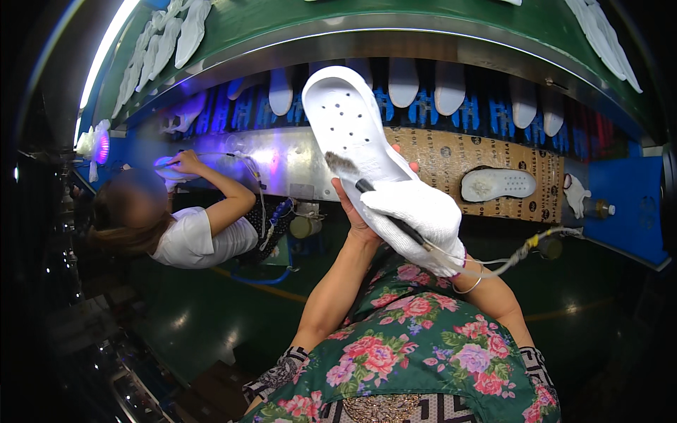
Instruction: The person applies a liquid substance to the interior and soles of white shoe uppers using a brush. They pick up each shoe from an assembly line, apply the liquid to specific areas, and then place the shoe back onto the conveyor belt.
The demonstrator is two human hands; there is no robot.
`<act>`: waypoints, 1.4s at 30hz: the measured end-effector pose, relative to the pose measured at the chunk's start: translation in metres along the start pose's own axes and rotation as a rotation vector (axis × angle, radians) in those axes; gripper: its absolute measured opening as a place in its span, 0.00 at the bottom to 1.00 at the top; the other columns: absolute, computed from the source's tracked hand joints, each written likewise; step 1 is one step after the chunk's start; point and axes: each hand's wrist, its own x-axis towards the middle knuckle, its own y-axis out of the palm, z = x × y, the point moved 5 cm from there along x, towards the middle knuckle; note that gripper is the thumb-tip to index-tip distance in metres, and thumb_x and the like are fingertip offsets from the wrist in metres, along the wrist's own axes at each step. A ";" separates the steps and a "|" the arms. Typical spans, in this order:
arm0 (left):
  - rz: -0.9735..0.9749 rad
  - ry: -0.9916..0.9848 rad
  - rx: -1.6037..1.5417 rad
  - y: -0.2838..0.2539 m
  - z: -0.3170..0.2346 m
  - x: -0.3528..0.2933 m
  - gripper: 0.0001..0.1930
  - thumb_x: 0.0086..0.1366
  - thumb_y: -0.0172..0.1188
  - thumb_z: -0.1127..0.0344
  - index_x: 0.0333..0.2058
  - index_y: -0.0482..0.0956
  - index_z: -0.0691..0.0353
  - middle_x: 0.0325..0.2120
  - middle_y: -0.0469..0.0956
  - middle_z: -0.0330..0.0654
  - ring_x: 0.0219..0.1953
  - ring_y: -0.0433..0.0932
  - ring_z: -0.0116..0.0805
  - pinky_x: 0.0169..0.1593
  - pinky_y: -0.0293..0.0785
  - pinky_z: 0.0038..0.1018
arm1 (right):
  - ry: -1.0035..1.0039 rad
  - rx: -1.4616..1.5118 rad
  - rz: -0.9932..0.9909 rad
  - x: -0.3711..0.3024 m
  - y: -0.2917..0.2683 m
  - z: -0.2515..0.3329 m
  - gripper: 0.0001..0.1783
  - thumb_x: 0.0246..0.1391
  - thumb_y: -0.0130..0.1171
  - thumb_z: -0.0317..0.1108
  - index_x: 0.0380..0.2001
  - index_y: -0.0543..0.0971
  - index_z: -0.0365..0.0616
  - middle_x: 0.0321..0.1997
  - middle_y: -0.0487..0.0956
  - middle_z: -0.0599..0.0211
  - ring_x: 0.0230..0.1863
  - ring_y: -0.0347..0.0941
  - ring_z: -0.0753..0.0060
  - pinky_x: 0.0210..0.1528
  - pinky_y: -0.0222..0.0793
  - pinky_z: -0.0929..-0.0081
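Note:
A white perforated shoe piece [344, 106], open and clog-like, is held up in the middle, its holed end pointing away from me. My left hand [358, 215], bare, grips it from below and the side, with fingertips showing past its right edge. My right hand [423, 215], in a white knitted glove, is closed around a brush [364, 185] with a dark handle. The brush's grey-brown bristles [342, 164] are over the inside of the shoe piece; whether they touch it I cannot tell. A thin pale tube [508, 266] runs from the handle to the right.
On the printed cardboard [430, 151] to the right lies a white perforated sole [508, 185]. Behind it, several pale soles [450, 88] stand along blue racks. White shoe parts [192, 32] lie on the green shelf [437, 15]. A co-worker [204, 233] works at the left of the bench.

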 end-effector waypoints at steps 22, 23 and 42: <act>0.121 0.118 -0.053 0.005 -0.027 0.017 0.56 0.50 0.53 0.20 0.65 0.56 0.61 0.51 0.73 0.57 0.51 0.75 0.58 0.50 0.75 0.60 | -0.117 0.120 0.164 -0.011 0.000 -0.005 0.11 0.45 0.69 0.24 0.35 0.85 0.43 0.33 0.84 0.62 0.34 0.81 0.66 0.37 0.76 0.72; 0.155 0.112 -0.055 0.003 -0.028 0.018 0.56 0.50 0.55 0.21 0.65 0.56 0.61 0.52 0.72 0.57 0.53 0.74 0.59 0.50 0.74 0.61 | -0.044 0.197 0.162 -0.007 -0.005 -0.011 0.11 0.45 0.69 0.25 0.35 0.85 0.43 0.33 0.84 0.63 0.34 0.81 0.67 0.37 0.76 0.73; -0.010 0.065 -0.111 -0.008 -0.050 0.005 0.53 0.50 0.57 0.23 0.60 0.61 0.65 0.49 0.68 0.51 0.41 0.71 0.49 0.39 0.76 0.42 | 0.100 0.390 0.424 -0.032 0.009 -0.016 0.10 0.47 0.68 0.26 0.36 0.85 0.46 0.34 0.83 0.65 0.34 0.80 0.67 0.38 0.75 0.74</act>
